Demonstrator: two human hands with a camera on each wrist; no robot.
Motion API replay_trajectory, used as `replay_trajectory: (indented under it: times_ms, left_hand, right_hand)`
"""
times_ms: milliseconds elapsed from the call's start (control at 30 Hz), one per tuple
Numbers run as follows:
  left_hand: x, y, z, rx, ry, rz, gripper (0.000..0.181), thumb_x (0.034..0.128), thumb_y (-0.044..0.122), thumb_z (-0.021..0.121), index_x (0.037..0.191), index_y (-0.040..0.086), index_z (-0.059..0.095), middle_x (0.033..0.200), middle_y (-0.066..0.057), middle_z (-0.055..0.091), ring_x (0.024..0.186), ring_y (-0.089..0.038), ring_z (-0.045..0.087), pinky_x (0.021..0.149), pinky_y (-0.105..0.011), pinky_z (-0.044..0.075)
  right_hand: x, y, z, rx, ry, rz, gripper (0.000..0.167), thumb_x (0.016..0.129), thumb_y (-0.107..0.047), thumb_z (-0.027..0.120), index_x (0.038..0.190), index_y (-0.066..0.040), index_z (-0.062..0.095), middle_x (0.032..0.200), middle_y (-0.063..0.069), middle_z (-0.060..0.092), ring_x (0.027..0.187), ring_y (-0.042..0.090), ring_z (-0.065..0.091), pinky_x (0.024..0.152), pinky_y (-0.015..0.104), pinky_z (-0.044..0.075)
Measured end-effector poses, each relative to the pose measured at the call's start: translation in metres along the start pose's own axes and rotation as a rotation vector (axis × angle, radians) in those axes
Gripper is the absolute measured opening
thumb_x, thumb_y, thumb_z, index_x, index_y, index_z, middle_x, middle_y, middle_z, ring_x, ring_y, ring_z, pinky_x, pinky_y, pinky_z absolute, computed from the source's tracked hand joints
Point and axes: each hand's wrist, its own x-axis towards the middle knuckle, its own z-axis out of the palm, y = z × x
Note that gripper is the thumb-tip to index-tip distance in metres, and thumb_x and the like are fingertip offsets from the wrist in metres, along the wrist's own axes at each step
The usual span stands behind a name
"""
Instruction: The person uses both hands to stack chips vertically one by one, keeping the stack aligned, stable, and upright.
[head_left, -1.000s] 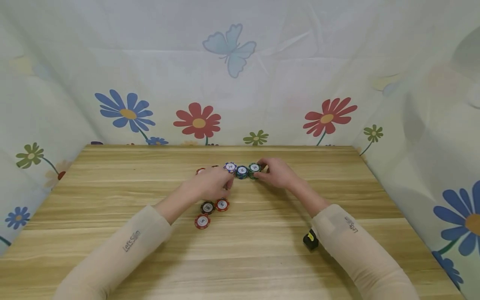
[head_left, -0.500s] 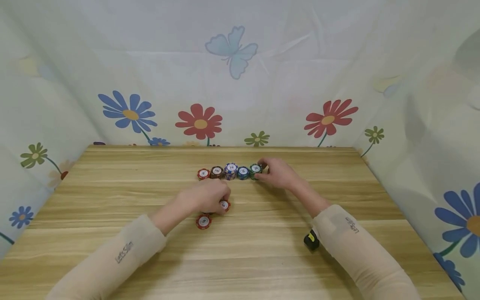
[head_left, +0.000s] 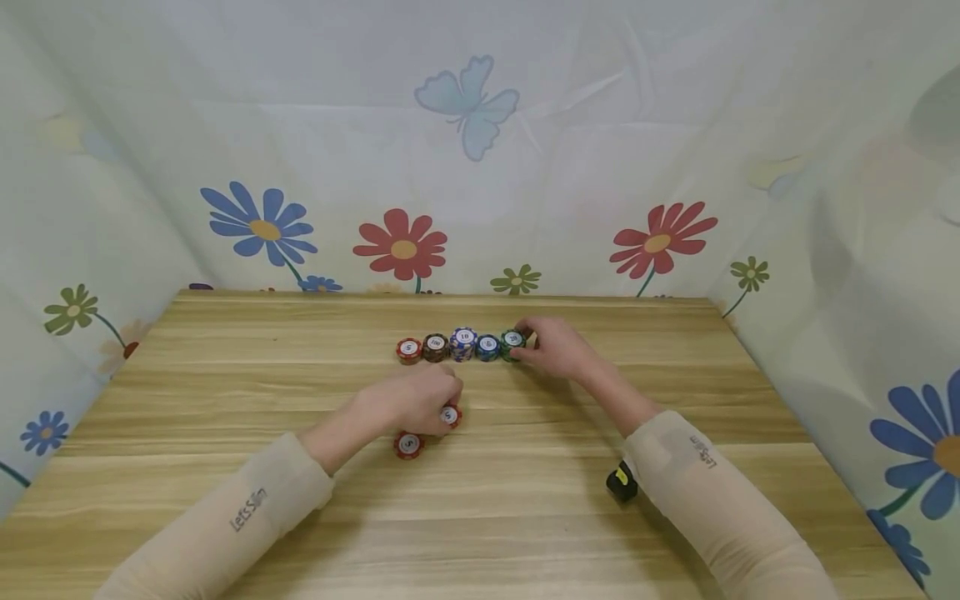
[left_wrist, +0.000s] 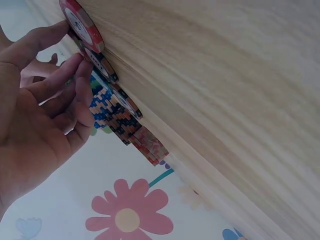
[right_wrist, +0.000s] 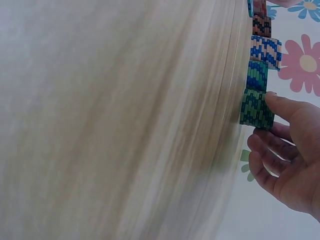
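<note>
Across the back of the table runs a row of poker chip stacks: red (head_left: 408, 350), brown-black (head_left: 435, 347), white-blue (head_left: 463, 343), blue (head_left: 487, 347) and green (head_left: 513, 342). My right hand (head_left: 558, 348) grips the green stack at the right end, thumb on the near side; the right wrist view shows this. Nearer me, my left hand (head_left: 416, 400) has its fingers curled at a loose red poker chip (head_left: 451, 416), thumb and fingertips at its edge. A dark chip (left_wrist: 101, 65) beside it is hidden in the head view. Another red chip (head_left: 408, 445) lies flat just below the hand.
A black tape measure (head_left: 622, 482) with a yellow label lies beside the right forearm. The wooden table (head_left: 480, 533) ends at a flowered cloth backdrop (head_left: 570, 167) behind and on both sides.
My left hand has come down and back from the stacks to the loose chips, uncovering the red and brown-black stacks. My right hand stays at the green stack.
</note>
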Motion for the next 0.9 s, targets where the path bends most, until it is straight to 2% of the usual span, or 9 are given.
replay_trajectory:
  times_ms: [133, 267, 433, 700, 833, 900]
  left_hand:
    - [0.000, -0.002, 0.002, 0.000, 0.009, 0.005, 0.024, 0.0796, 0.023, 0.084, 0.087, 0.014, 0.063, 0.091, 0.003, 0.055, 0.077, -0.015, 0.054, 0.069, -0.032, 0.047]
    - [-0.001, -0.004, 0.002, -0.039, 0.011, 0.013, 0.023, 0.0795, 0.021, 0.083, 0.089, 0.013, 0.064, 0.091, 0.003, 0.055, 0.078, -0.016, 0.054, 0.071, -0.033, 0.047]
    - [-0.001, -0.009, -0.004, -0.095, 0.021, 0.017, 0.027, 0.0789, 0.020, 0.082, 0.095, 0.010, 0.063, 0.090, 0.001, 0.057, 0.081, -0.017, 0.053, 0.074, -0.034, 0.047]
    - [-0.003, -0.020, -0.011, -0.107, 0.078, -0.024, 0.031, 0.0773, 0.021, 0.082, 0.098, 0.009, 0.063, 0.090, 0.002, 0.058, 0.081, -0.014, 0.052, 0.072, -0.031, 0.047]
    - [-0.004, -0.029, -0.010, -0.100, 0.137, -0.029, 0.032, 0.0786, 0.022, 0.083, 0.099, 0.007, 0.065, 0.089, 0.001, 0.059, 0.080, -0.016, 0.053, 0.072, -0.032, 0.048]
    - [-0.005, -0.034, -0.011, -0.118, 0.151, -0.058, 0.033, 0.0796, 0.024, 0.085, 0.099, 0.006, 0.065, 0.089, -0.001, 0.059, 0.081, -0.017, 0.053, 0.073, -0.033, 0.048]
  right_hand:
    - [0.000, 0.000, 0.001, 0.007, -0.004, 0.010, 0.033, 0.095, -0.021, 0.077, 0.118, 0.000, 0.068, 0.108, 0.011, 0.071, 0.089, 0.021, 0.064, 0.081, 0.040, 0.053]
    - [0.001, 0.002, 0.002, 0.011, -0.005, 0.010, 0.034, 0.095, -0.021, 0.076, 0.119, 0.001, 0.068, 0.109, 0.011, 0.071, 0.089, 0.021, 0.065, 0.081, 0.040, 0.053]
    - [0.000, 0.003, 0.002, 0.011, 0.000, 0.003, 0.035, 0.095, -0.021, 0.076, 0.120, 0.001, 0.067, 0.109, 0.012, 0.071, 0.087, 0.021, 0.065, 0.080, 0.040, 0.053]
    - [0.000, 0.003, 0.001, 0.002, 0.005, -0.015, 0.034, 0.094, -0.020, 0.077, 0.118, 0.002, 0.068, 0.107, 0.012, 0.071, 0.087, 0.021, 0.065, 0.080, 0.040, 0.053]
    - [0.000, 0.002, 0.001, 0.001, 0.009, -0.027, 0.034, 0.094, -0.019, 0.077, 0.118, 0.002, 0.068, 0.107, 0.012, 0.071, 0.086, 0.020, 0.064, 0.079, 0.040, 0.053]
    - [0.000, 0.002, 0.001, 0.000, 0.009, -0.024, 0.034, 0.094, -0.020, 0.077, 0.118, 0.002, 0.068, 0.107, 0.012, 0.071, 0.085, 0.020, 0.064, 0.079, 0.040, 0.053]
